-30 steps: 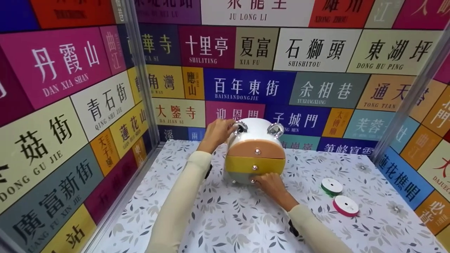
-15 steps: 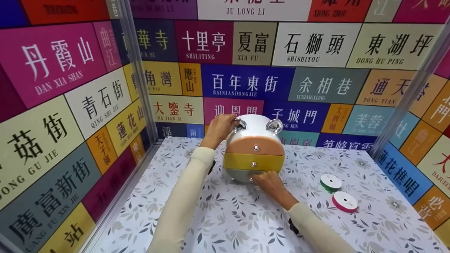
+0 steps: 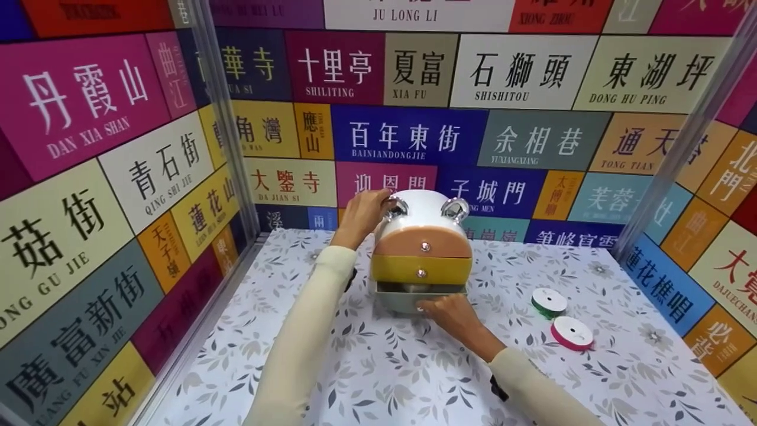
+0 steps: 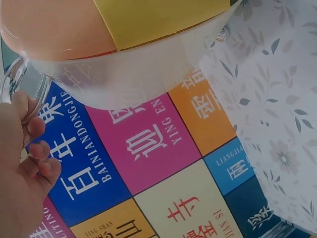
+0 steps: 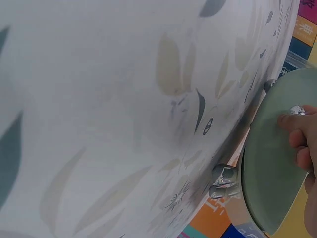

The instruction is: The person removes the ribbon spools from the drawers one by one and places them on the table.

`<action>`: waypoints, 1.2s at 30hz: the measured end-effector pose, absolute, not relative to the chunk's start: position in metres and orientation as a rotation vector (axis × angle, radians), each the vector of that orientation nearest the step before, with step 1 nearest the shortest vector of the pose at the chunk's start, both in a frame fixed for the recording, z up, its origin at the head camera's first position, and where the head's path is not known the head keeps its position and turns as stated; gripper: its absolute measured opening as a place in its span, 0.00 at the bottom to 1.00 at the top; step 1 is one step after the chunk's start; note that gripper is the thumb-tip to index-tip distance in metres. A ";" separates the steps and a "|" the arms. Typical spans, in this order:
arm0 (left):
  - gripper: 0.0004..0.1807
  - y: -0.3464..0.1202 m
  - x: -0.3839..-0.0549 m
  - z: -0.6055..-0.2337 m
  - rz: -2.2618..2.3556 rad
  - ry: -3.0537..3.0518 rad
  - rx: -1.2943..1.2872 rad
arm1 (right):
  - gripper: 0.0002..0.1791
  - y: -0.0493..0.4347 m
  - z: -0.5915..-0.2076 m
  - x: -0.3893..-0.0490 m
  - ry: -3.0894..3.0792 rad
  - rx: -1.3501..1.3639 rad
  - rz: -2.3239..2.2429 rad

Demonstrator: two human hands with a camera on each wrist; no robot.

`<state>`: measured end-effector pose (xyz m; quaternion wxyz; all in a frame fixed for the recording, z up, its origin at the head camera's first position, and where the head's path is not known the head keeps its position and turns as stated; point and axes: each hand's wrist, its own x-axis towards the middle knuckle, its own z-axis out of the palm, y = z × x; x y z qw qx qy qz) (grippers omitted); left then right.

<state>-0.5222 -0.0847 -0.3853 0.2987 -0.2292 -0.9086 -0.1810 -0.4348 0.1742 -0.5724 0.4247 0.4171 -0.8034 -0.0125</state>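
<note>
A small rounded drawer box [image 3: 423, 207] with two silver ear-like rings on its white top stands on the table. Its front has an orange drawer [image 3: 408, 244], a yellow drawer [image 3: 393, 269] and a grey-green drawer [image 3: 393, 302] at the bottom, pulled partway out. My right hand [image 3: 452, 316] pinches the bottom drawer's shiny knob [image 5: 297, 110]. My left hand [image 3: 364, 219] grips the left ear ring [image 4: 37, 91] with thumb and finger; its other fingers are curled in the left wrist view.
Right of the box lie two ribbon spools, one green [image 3: 549, 300] and one pink-red [image 3: 572, 333]. The table [image 3: 355, 378] has a leaf-patterned white cover. Walls of coloured Chinese name panels [image 3: 408, 135] close in the back and both sides.
The bottom drawer has slid out toward me, with my right hand on its knob; it was closed before. My left hand stays on the ear ring. The head view has shifted slightly.
</note>
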 end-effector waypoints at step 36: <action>0.15 -0.099 -0.525 -0.388 -0.475 -2.447 -0.599 | 0.12 0.183 -0.569 -0.374 -2.022 1.166 -0.079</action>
